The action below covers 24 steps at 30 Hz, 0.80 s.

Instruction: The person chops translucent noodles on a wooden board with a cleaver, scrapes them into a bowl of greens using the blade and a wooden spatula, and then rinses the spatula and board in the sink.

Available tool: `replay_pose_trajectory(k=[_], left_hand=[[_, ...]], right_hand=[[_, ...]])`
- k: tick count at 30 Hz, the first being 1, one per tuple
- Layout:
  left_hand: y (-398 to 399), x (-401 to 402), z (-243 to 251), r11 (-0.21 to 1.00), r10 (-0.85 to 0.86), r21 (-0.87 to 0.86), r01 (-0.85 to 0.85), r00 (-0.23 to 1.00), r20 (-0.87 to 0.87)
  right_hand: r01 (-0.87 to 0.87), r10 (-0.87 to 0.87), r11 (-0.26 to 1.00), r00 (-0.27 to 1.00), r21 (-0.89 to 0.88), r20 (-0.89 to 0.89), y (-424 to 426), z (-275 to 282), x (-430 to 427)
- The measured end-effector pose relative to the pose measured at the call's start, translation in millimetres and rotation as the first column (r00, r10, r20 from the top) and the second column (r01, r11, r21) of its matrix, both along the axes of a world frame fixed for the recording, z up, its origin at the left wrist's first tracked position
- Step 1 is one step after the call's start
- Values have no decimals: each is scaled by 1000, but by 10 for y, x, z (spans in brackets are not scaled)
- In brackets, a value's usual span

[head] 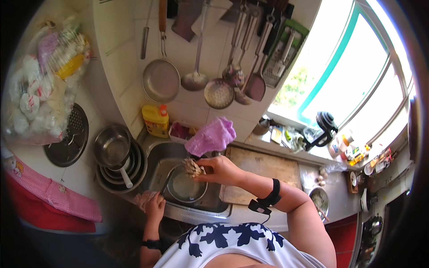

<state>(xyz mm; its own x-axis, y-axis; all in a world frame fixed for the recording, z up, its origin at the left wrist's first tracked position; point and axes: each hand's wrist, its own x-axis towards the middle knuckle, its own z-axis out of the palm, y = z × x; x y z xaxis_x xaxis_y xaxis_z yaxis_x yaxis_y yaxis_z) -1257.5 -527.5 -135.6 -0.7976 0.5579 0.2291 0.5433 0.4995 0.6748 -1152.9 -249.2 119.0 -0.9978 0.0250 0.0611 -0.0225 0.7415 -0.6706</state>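
My right hand (219, 171) pinches a brownish, ragged clump (193, 168) that looks like mushroom, over a round metal bowl (187, 187) holding cloudy liquid. The bowl stands in the stainless steel sink (157, 160). At the sink's front left corner, my left hand (156, 202) grips what looks like a knife (168, 179) by its handle, the dark blade pointing up towards the bowl. A crumpled, translucent pinkish thing (144, 200), perhaps a plastic bag, is at the same hand; whether it is held is unclear. A purple cloth (212, 137) hangs behind the sink, over the tap area.
Nested metal pots (120, 160) stand left of the sink. Behind it is a yellow plastic jug (156, 121). A wooden cutting board (264, 167) lies to the right, partly under my forearm. Farther right are a bowl with chopsticks (319, 198) and several eggs (322, 177). Ladles and strainers hang above.
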Motion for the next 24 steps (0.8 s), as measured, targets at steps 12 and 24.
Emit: replay_pose_trajectory(k=[12,24], left_hand=[[-245,-44,64,993,113,64,-103,977,-182],[-460,25,173,983,155,86,-161,986,67]], right_hand=[[-24,-169,732,962,-681,-216,72,1150,-1666],[247,-453,880,698,-406,-555,374,1566,-2720]])
